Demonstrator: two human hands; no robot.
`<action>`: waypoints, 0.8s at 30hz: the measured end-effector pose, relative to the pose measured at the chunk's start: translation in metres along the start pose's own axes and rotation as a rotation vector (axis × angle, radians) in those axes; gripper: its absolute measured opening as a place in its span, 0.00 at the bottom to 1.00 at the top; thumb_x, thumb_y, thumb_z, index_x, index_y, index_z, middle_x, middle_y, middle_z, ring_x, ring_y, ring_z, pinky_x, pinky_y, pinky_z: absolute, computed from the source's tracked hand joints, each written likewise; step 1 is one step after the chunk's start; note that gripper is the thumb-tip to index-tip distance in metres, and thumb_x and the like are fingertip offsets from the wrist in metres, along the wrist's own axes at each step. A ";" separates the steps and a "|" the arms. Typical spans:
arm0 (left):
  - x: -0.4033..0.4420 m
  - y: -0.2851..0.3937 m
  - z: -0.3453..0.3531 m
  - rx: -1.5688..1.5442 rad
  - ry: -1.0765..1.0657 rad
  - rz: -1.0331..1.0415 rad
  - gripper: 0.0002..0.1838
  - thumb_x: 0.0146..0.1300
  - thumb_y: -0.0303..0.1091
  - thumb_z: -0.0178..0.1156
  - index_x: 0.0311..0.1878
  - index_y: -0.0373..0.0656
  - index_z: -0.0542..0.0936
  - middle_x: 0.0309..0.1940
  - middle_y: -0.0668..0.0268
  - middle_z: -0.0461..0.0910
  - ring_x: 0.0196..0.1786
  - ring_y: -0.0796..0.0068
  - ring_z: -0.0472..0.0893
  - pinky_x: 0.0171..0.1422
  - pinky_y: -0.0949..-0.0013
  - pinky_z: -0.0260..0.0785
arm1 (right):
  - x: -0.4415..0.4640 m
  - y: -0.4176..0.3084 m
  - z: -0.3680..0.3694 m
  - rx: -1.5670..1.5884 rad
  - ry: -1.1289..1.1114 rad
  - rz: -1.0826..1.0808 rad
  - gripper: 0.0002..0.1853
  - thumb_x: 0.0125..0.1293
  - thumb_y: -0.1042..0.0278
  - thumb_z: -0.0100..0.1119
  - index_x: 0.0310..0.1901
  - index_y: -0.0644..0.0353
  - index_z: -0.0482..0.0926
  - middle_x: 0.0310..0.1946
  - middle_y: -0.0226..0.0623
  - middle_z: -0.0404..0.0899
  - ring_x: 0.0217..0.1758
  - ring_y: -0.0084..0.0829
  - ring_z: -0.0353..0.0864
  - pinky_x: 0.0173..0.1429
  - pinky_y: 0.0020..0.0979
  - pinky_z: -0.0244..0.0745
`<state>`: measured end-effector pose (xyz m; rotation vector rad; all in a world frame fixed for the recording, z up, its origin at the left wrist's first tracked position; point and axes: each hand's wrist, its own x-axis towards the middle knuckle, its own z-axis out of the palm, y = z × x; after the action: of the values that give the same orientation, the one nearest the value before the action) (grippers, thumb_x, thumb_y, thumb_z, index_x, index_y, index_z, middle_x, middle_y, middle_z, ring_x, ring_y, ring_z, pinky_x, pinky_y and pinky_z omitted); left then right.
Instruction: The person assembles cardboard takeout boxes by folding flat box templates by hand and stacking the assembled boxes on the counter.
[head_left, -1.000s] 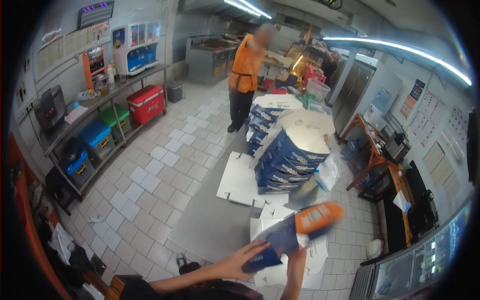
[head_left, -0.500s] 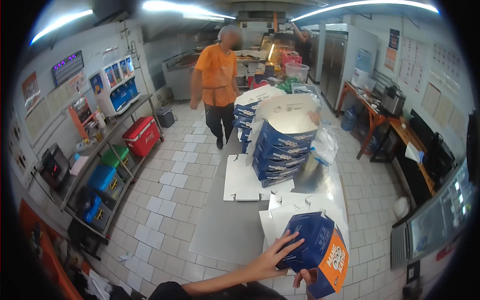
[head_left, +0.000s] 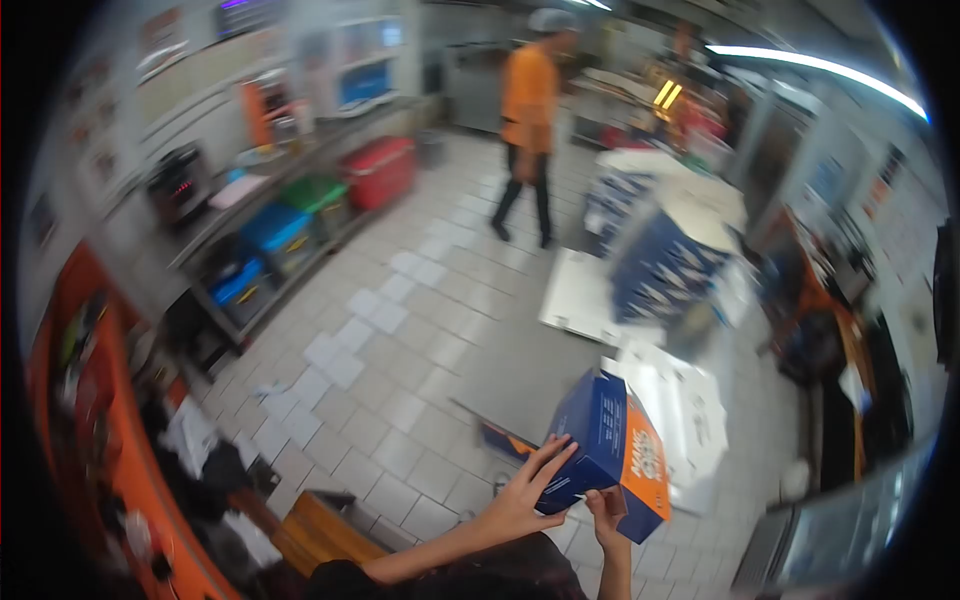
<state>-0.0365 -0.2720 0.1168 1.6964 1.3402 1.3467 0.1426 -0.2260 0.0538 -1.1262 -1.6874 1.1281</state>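
A blue and orange cardboard food box [head_left: 602,425] is tilted in front of me, raised over the near end of the steel table [head_left: 510,385]. My left hand [head_left: 540,488] grips its blue side, with the fingers laid along the panel. At the lower edge, my right hand [head_left: 607,512] pinches a flap with thumb and fingers. Flat white box blanks [head_left: 672,405] lie just beyond the box on the table. Farther along stand nested stacks of folded blue boxes [head_left: 668,270], blurred by motion, with another white blank [head_left: 578,298] to their left.
A person in an orange shirt [head_left: 530,100] stands on the floor beyond the table. Along the left wall runs a shelf unit [head_left: 225,195] near a red cooler [head_left: 380,172]. An orange counter [head_left: 150,470] is at near left, and a glass-topped unit [head_left: 840,530] at near right.
My view has swung left, so the table appears farther right. The box has been turned slightly, and more of my right hand shows at its flap. The person in orange has turned and moved.
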 end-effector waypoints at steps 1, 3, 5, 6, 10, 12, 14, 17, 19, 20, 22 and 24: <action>-0.008 0.004 -0.011 0.045 0.084 -0.024 0.45 0.44 0.27 0.64 0.68 0.46 0.54 0.67 0.56 0.51 0.70 0.51 0.50 0.69 0.58 0.53 | 0.007 -0.005 0.015 0.051 -0.005 -0.060 0.05 0.61 0.71 0.58 0.32 0.61 0.72 0.26 0.29 0.73 0.30 0.21 0.70 0.38 0.23 0.66; -0.025 0.011 -0.031 -0.027 0.185 -0.065 0.46 0.45 0.29 0.65 0.68 0.45 0.53 0.67 0.56 0.49 0.70 0.53 0.50 0.69 0.58 0.52 | 0.022 -0.033 0.041 0.312 -0.114 -0.105 0.08 0.60 0.70 0.60 0.34 0.61 0.70 0.33 0.31 0.74 0.36 0.23 0.72 0.44 0.25 0.67; -0.043 0.009 -0.041 0.029 0.381 -0.053 0.47 0.45 0.30 0.65 0.69 0.50 0.51 0.69 0.57 0.46 0.70 0.54 0.50 0.69 0.59 0.52 | 0.035 -0.052 0.072 0.768 -0.234 0.123 0.10 0.59 0.73 0.61 0.37 0.61 0.68 0.40 0.34 0.73 0.41 0.23 0.72 0.47 0.26 0.67; -0.052 0.009 -0.047 0.088 0.416 -0.059 0.47 0.46 0.30 0.66 0.69 0.53 0.51 0.68 0.56 0.46 0.70 0.54 0.50 0.69 0.59 0.53 | 0.045 -0.077 0.086 0.862 -0.498 0.081 0.12 0.58 0.73 0.60 0.39 0.61 0.67 0.42 0.34 0.71 0.43 0.22 0.70 0.49 0.25 0.66; -0.088 0.013 -0.064 0.128 0.597 -0.201 0.46 0.47 0.30 0.66 0.69 0.61 0.54 0.69 0.56 0.45 0.70 0.52 0.51 0.69 0.59 0.53 | 0.027 -0.112 0.126 0.532 -0.574 0.114 0.10 0.57 0.75 0.60 0.38 0.63 0.69 0.35 0.32 0.74 0.36 0.20 0.73 0.40 0.20 0.68; -0.106 0.012 -0.062 0.108 0.743 -0.357 0.48 0.44 0.28 0.67 0.69 0.55 0.54 0.68 0.57 0.50 0.70 0.57 0.53 0.69 0.62 0.52 | 0.014 -0.106 0.138 0.456 -0.651 0.027 0.10 0.58 0.75 0.59 0.41 0.67 0.72 0.36 0.36 0.77 0.36 0.21 0.75 0.41 0.19 0.70; -0.115 0.010 -0.050 0.030 0.919 -0.348 0.47 0.45 0.28 0.67 0.69 0.54 0.54 0.68 0.57 0.52 0.68 0.60 0.56 0.68 0.63 0.54 | 0.019 -0.087 0.135 0.303 -0.978 -0.322 0.15 0.60 0.77 0.55 0.48 0.69 0.71 0.45 0.42 0.76 0.45 0.27 0.75 0.51 0.26 0.69; -0.124 -0.003 -0.031 -0.012 1.173 -0.313 0.46 0.46 0.27 0.66 0.69 0.50 0.54 0.67 0.57 0.54 0.66 0.65 0.60 0.66 0.65 0.57 | 0.041 -0.109 0.118 0.141 -1.148 -0.610 0.13 0.61 0.77 0.51 0.48 0.68 0.71 0.46 0.43 0.75 0.48 0.30 0.75 0.54 0.28 0.67; -0.134 -0.019 -0.011 -0.056 1.325 -0.438 0.44 0.49 0.24 0.62 0.69 0.45 0.51 0.66 0.58 0.55 0.64 0.67 0.63 0.65 0.66 0.58 | 0.085 -0.106 0.108 0.020 -0.954 -0.735 0.11 0.63 0.74 0.48 0.47 0.66 0.71 0.42 0.42 0.76 0.45 0.32 0.75 0.52 0.29 0.67; -0.129 -0.022 -0.005 -0.391 1.338 -0.256 0.44 0.51 0.26 0.61 0.69 0.45 0.50 0.66 0.59 0.55 0.64 0.66 0.63 0.65 0.66 0.58 | 0.124 -0.082 0.092 -0.038 -0.768 -0.656 0.11 0.64 0.71 0.47 0.47 0.65 0.71 0.40 0.42 0.76 0.43 0.32 0.75 0.50 0.30 0.68; -0.120 -0.018 -0.006 -0.721 1.323 -0.042 0.46 0.53 0.39 0.62 0.70 0.44 0.46 0.65 0.59 0.55 0.64 0.65 0.61 0.64 0.64 0.60 | 0.169 -0.045 0.072 -0.140 -0.624 -0.444 0.11 0.68 0.67 0.43 0.45 0.64 0.71 0.38 0.39 0.75 0.41 0.32 0.74 0.47 0.30 0.69; -0.103 -0.026 -0.008 -0.775 1.258 -0.060 0.48 0.50 0.46 0.63 0.70 0.44 0.46 0.65 0.58 0.55 0.65 0.64 0.61 0.64 0.63 0.60 | 0.194 -0.021 0.051 -0.021 -0.818 -0.244 0.11 0.65 0.69 0.46 0.45 0.65 0.71 0.40 0.40 0.74 0.43 0.32 0.74 0.49 0.31 0.68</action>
<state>-0.0510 -0.3614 0.0602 0.1804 1.0777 2.5851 0.0344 -0.0590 0.0857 -0.4411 -2.3663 1.5199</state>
